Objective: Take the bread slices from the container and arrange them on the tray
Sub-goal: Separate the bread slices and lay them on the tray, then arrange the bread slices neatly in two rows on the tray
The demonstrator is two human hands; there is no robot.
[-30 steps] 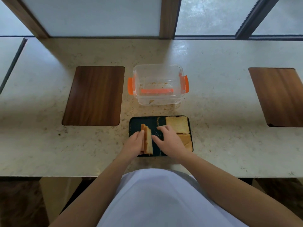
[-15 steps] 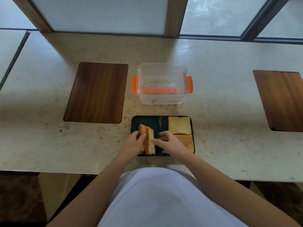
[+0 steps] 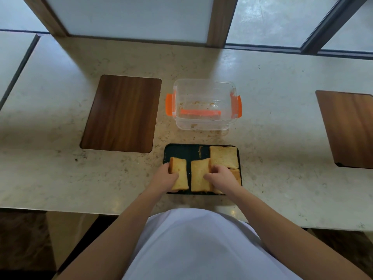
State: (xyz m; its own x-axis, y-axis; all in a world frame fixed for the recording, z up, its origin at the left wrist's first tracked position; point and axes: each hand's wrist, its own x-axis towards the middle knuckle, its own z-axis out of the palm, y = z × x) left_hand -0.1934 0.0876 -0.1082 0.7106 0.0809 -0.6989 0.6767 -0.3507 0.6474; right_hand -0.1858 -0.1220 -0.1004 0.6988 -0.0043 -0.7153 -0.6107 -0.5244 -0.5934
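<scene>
While tilted — rectangular toasted slices [image 3: 198, 174], dark tray [image 3: 181, 151].

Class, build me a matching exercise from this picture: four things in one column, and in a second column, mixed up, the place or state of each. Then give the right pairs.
Things
1. Container
2. Left hand
3. Right hand
4. Far-right slice

Place or state
A. holds the slice at the tray's left edge
B. lies flat in the tray's far right corner, untouched
C. holds only crumbs, beyond the tray
D. grips the middle slice

Pairs: 1-C, 2-A, 3-D, 4-B
</scene>
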